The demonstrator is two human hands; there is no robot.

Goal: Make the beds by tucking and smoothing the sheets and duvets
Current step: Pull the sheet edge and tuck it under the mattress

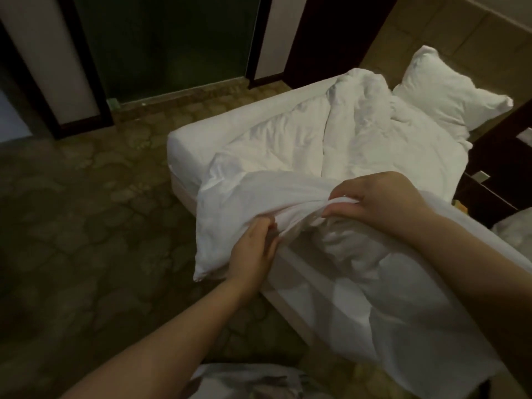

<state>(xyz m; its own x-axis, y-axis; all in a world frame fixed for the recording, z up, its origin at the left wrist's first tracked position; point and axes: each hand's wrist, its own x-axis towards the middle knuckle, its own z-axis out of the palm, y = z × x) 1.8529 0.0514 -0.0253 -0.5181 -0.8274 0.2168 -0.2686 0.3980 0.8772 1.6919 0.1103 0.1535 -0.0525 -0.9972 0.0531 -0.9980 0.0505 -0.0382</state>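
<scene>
Duvet [288, 156] bunched, left hand [253, 249] gripping — right hand [383, 200] pinching

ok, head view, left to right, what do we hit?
In order: dark glass door → left hand gripping the duvet → right hand, also gripping it → pillow.
</scene>
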